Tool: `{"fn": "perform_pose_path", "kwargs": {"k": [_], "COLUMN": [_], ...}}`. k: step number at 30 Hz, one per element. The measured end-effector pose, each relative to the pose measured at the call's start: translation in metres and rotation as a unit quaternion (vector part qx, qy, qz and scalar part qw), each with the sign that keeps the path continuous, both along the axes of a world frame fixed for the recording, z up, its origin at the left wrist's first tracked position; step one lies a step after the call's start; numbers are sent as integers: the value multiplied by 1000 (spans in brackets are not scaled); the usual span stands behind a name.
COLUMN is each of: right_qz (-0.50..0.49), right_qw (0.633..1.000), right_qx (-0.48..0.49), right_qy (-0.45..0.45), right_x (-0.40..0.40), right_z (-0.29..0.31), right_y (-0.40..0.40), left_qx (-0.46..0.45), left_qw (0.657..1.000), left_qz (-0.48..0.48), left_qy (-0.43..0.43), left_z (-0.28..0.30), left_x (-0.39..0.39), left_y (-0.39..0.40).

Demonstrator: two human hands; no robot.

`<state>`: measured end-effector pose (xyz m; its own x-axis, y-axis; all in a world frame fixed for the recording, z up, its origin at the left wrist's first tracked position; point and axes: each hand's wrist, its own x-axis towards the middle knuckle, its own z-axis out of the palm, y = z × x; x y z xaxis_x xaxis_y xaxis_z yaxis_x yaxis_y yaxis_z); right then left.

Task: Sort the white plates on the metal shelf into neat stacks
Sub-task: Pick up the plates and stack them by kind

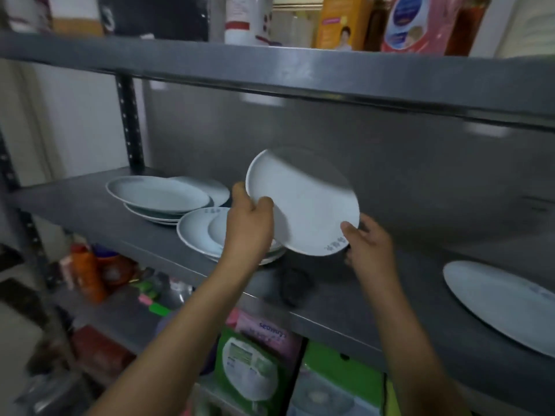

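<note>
Both hands point(250, 226) on tilted plate point(303, 202)

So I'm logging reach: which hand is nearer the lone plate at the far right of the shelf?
Right. The right hand grips the raised plate at its lower right rim, closer to the lone plate. The left hand holds the opposite rim, farther left.

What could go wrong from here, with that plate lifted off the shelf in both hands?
The held plate is tilted and pinched only at its rim by the left hand and right hand; it might slip. It hangs close above the nearer stack, so lowering it carelessly could chip both. The oval plate lies near the shelf's front edge, where an elbow could knock it.
</note>
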<state>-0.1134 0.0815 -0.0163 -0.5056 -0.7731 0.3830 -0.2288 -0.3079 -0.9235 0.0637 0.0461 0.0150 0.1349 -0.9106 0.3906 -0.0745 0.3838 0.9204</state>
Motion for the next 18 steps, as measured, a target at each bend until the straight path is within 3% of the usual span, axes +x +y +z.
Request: {"fn": "perform_pose_path", "kwargs": {"k": [3, 9, 18], "right_qz": [33, 54, -11], "right_qw": [999, 993, 995], "right_qx": [1, 46, 20], "right_qy": [2, 89, 100], "right_x": [24, 57, 56], "right_z": [5, 8, -16], "right_y": [-18, -47, -47], "left_qx": [26, 129, 178], "left_qw": [993, 991, 981], "left_qz": [34, 5, 24], "left_qy": [-107, 33, 68], "left_z": [6, 10, -31], "left_x": [48, 108, 128], "left_y": [-20, -39, -64]}}
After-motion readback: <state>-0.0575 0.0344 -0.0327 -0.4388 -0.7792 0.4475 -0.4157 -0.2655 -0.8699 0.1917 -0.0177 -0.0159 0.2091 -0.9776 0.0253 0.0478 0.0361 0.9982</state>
